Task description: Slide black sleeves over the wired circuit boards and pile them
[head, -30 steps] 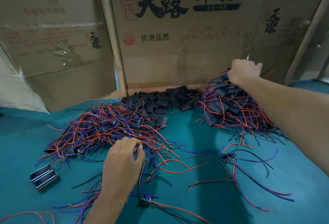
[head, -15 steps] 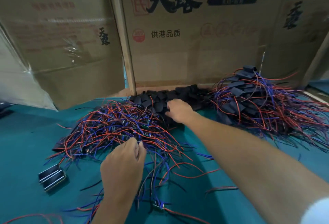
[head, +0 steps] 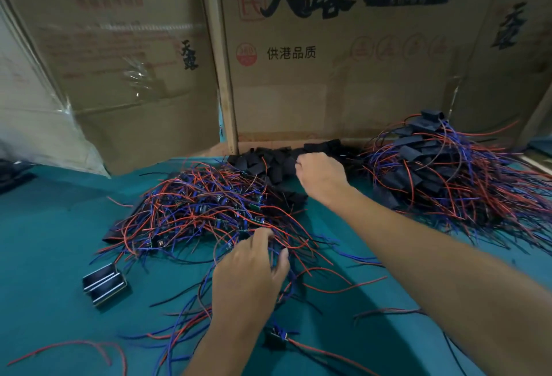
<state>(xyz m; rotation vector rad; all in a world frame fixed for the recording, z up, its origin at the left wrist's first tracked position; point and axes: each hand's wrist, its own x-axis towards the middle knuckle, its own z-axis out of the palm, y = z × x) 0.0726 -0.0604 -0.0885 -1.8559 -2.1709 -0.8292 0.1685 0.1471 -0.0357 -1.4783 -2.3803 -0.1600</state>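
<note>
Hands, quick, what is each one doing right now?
Left hand: fingers spread in the loose wired boards, grip cannot be told.
Right hand: curled at the black sleeves, hold cannot be told.

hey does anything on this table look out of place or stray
A few things lie apart from the piles: one wired board alone near the front edge, a loose red wire at front left, and two small black blocks left of the unsleeved pile. Nothing looks damaged.

cardboard box (head: 343, 83): "天露" large black | "温氏" red seal | "供港品质" | "360" red badge
</note>
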